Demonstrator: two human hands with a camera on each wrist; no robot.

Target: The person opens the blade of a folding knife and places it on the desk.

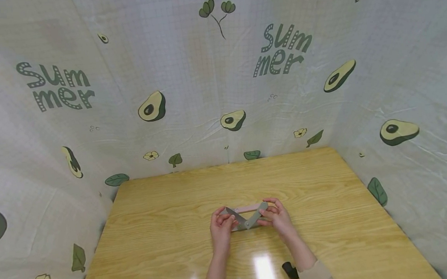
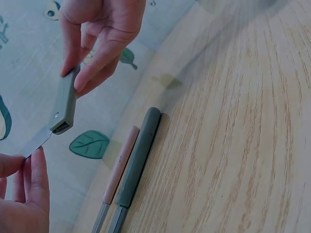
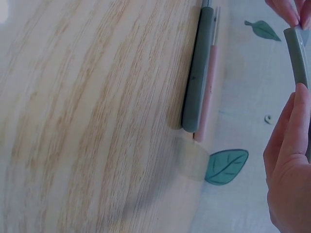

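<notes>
Both hands hold a folding knife (image 1: 257,216) above the table, bent in a V between them. Its grey-green handle (image 2: 65,99) is between the thumb and fingers of the right hand (image 1: 277,216). The left hand (image 1: 221,229) pinches the metal blade (image 2: 38,141) near its far end, thumb on one side and fingers on the other. Below lie a green-handled utensil (image 2: 141,155) and, along its far side, a slimmer pink-handled utensil (image 2: 120,165). Each runs on into a narrow metal part, cut off by the edge of the wrist views.
The wood-grain table (image 1: 166,211) reaches back to a pale hanging cloth (image 1: 188,73) printed with avocados and leaves, which also closes in both sides. Black wrist straps (image 1: 290,271) and light sleeves (image 1: 315,274) show at the front.
</notes>
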